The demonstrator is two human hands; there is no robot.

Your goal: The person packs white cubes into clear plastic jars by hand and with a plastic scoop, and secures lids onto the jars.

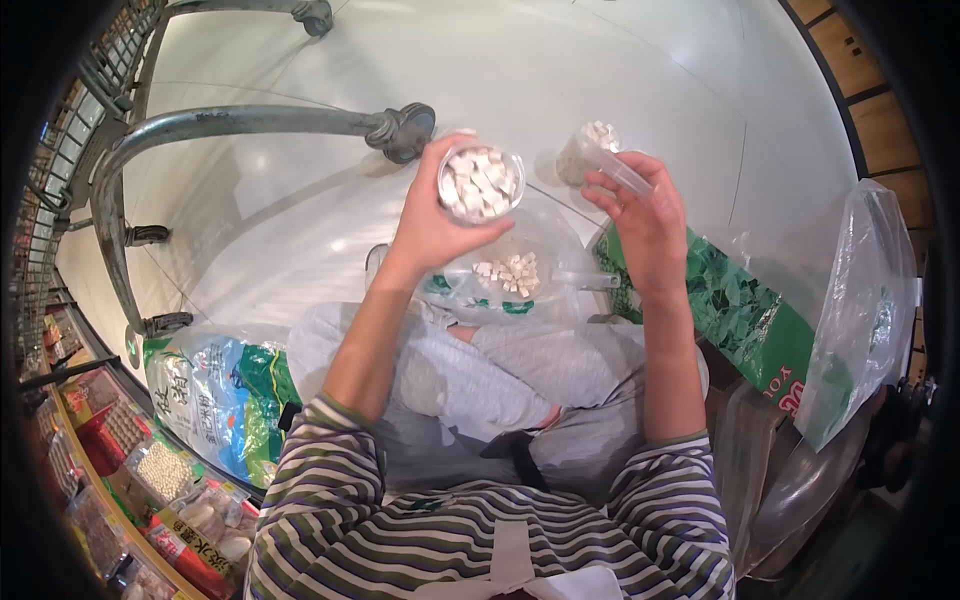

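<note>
My left hand (437,218) is wrapped round a clear plastic tub (482,184) filled to near its rim with white cubes. In my right hand (648,215) a clear plastic lid (622,172) is pinched, seen almost edge-on. Just beyond it, a second clear tub (573,163) with white cubes heaped in it stands on the floor. Below my hands, in front of my crossed legs, lies a clear plastic bag (555,245) with loose white cubes (512,272) in it. A clear plastic piece (588,281) sticks out at its right side.
A metal cart frame (250,121) with caster wheels (408,132) stands at left. Plastic packaging lies on the floor: a blue-green bag (225,385) at left, a green printed bag (715,305) at right. Packaged goods fill a shelf (160,475) at lower left.
</note>
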